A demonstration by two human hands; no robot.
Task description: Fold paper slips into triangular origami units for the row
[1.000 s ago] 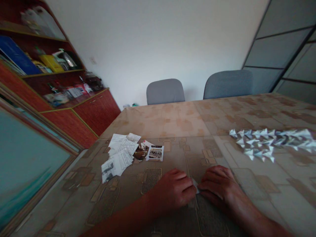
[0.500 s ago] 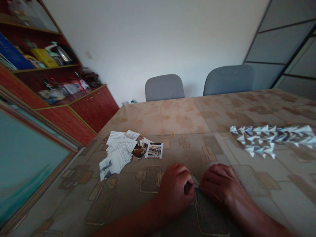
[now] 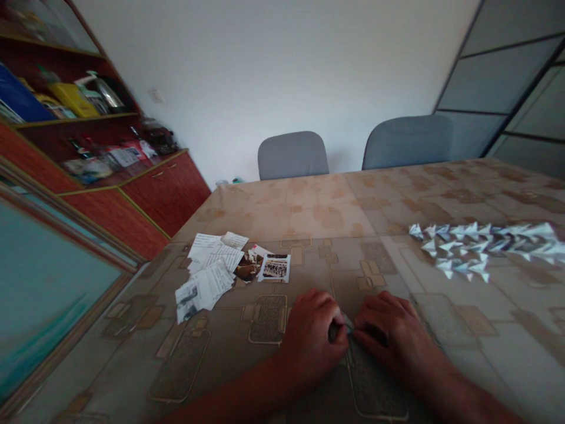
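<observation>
Low over the near part of the table, my left hand and my right hand come close together with curled fingers. Between their fingertips shows a small sliver of paper, mostly covered by the fingers. Both hands pinch it, and its folded shape cannot be made out. To the left lies a loose pile of cut printed paper pieces, with a small photo print at its right edge. Off to the right stand rows of folded paper pieces with pointed tips.
A patterned cloth covers the table. Beyond its far edge stand two grey chairs, one on the left and one on the right. A red-brown cabinet with filled shelves is at the left.
My right hand's fingers have shifted slightly, with the thumb closer to the left fingertips. A bit more of the paper shows between them. The view has moved a little.
</observation>
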